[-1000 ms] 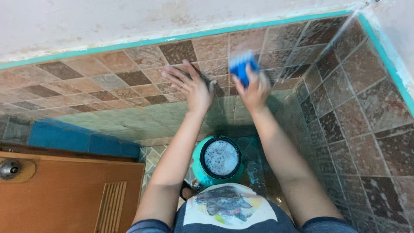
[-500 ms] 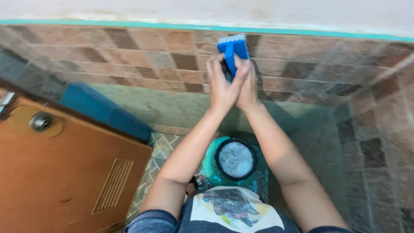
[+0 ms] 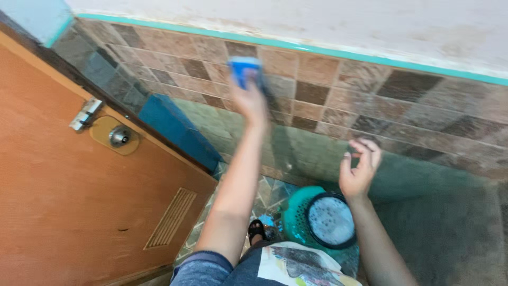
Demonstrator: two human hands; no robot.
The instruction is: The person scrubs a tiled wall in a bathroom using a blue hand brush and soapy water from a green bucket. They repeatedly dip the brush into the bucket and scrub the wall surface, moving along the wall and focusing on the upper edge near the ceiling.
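My left hand point(image 3: 250, 100) is raised against the brown and tan tiled wall point(image 3: 338, 98) and grips a blue scrub brush point(image 3: 243, 68), its head pressed to the tiles just under the teal border strip point(image 3: 370, 57). The brush is blurred by motion. My right hand point(image 3: 359, 168) hangs lower and to the right, close to the wall, with fingers loosely curled and nothing in them. Below it stands a teal bucket point(image 3: 299, 222) holding foamy water point(image 3: 330, 220).
An orange door point(image 3: 58, 201) with a round metal knob point(image 3: 119, 136) and a slatted vent point(image 3: 172, 217) fills the left side. A blue ledge point(image 3: 177, 130) runs beside it. My sandalled foot point(image 3: 256, 229) rests on the patterned floor tiles point(image 3: 267, 191).
The brush passed from both hands into my left hand alone and swept left along the wall. My right hand let go and dropped. The view swung left toward the door.
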